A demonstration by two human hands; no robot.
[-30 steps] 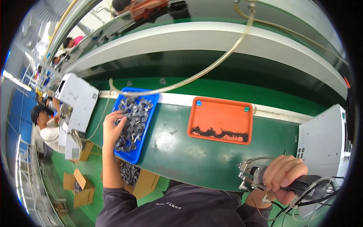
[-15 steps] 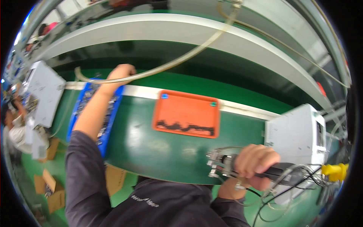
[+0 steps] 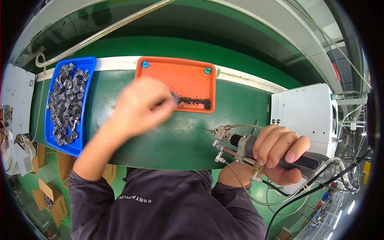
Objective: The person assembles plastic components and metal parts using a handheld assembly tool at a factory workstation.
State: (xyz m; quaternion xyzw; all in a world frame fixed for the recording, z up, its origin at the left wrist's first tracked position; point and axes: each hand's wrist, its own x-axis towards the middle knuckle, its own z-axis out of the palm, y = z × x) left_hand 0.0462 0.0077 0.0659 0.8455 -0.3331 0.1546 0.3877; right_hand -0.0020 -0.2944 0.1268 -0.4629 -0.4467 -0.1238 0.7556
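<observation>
My left hand is blurred with motion over the green bench, its fingers pinched on a small grey part just left of the dark screws in the orange tray. A blue bin full of grey metal parts lies to the left of that hand. My right hand grips a powered screwdriver with hoses and cables, its tip pointing left above the bench's near edge.
A white control box stands at the right of the green bench. A pale hose curves along the back. Cardboard boxes sit on the floor at lower left. A white machine is at the far left.
My left hand has left the blue bin and swung right to the orange tray, carrying a small part. The view has shifted right. My right hand keeps the screwdriver.
</observation>
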